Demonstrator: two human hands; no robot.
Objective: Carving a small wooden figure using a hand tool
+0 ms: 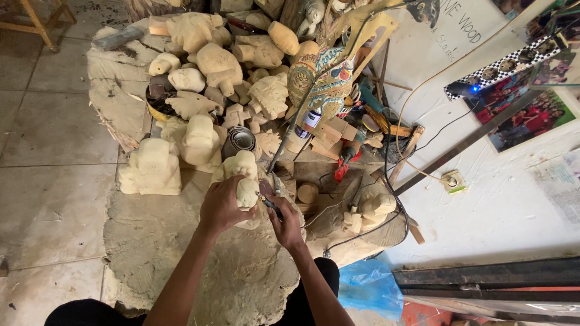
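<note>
My left hand (221, 205) grips a pale, unpainted wooden carving (247, 192) and holds it over a dusty stone-like slab (157, 241). My right hand (285, 218) is closed on a small hand-held rotary tool (270, 199) whose tip sits against the carving's right side. A thin cord runs from the tool toward the right. The back of the carving is hidden by my left fingers.
Many raw wooden figures (199, 96) are heaped behind my hands, with a tall blocky one (152, 167) at the left. A painted, colourful mask (320, 78) stands upright among them. Metal tins (240, 140), tools, cables and a white wall (501, 199) lie to the right. Tiled floor (48, 181) is at the left.
</note>
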